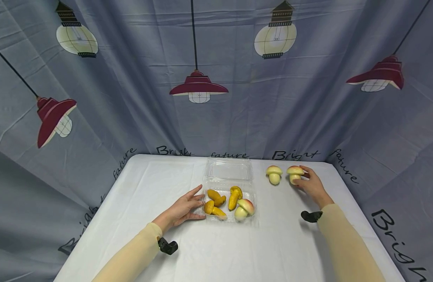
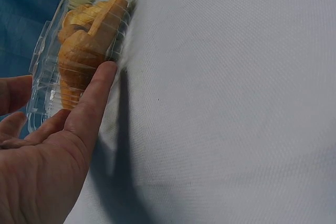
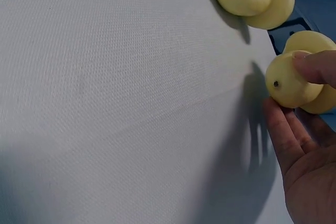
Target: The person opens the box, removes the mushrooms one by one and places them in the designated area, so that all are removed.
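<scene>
My right hand (image 1: pixel 312 187) grips a toy mushroom (image 1: pixel 295 170) with a pinkish-yellow cap and pale stem. In the right wrist view its thumb lies on the stem, with the fingers (image 3: pixel 283 135) at the other side. A similar mushroom (image 1: pixel 274 172) stands just left of it. My left hand (image 1: pixel 183 207) rests with extended fingers against the left side of a clear plastic clamshell box (image 1: pixel 253 196), whose lid (image 1: pixel 228 170) is folded back. In the box lie several mushrooms: orange-yellow ones, such as this chanterelle-like one (image 1: pixel 235 197), and one pale, red-capped mushroom (image 1: pixel 244 209).
A white cloth (image 1: pixel 237 254) covers the table. Grey-blue curtains (image 1: pixel 230 121) printed with lamps and lettering hang along the back and both sides. A black wrist mount (image 1: pixel 311 216) sticks out by the right sleeve, another mount (image 1: pixel 168 246) by the left.
</scene>
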{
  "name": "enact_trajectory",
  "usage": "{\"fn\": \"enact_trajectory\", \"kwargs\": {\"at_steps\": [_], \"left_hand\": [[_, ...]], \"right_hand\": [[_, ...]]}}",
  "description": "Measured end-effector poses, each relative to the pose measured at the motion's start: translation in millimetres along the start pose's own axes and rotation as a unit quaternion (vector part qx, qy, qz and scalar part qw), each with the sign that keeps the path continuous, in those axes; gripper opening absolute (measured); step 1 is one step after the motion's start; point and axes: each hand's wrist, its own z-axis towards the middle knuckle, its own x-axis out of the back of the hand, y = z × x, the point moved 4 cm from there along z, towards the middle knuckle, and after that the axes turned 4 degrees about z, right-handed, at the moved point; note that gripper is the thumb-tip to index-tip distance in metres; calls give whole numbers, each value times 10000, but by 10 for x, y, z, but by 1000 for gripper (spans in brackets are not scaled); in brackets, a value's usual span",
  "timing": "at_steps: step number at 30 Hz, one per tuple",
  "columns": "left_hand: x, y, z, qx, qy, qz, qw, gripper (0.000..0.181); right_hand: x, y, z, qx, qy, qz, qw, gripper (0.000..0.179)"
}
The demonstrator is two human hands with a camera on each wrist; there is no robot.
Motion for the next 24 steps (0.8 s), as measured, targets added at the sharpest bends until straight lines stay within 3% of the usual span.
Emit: {"fn": "enact_trajectory", "kwargs": {"at_steps": [9, 24], "left_hand": [[-1, 9, -4, 20, -6, -25, 10000, 71], [5, 4, 4, 27, 9, -40, 10000, 72]], "right_hand": [[3, -5, -3, 80, 46, -64, 9999, 87], [10, 41, 37, -163, 86, -247, 9995, 87]]}}
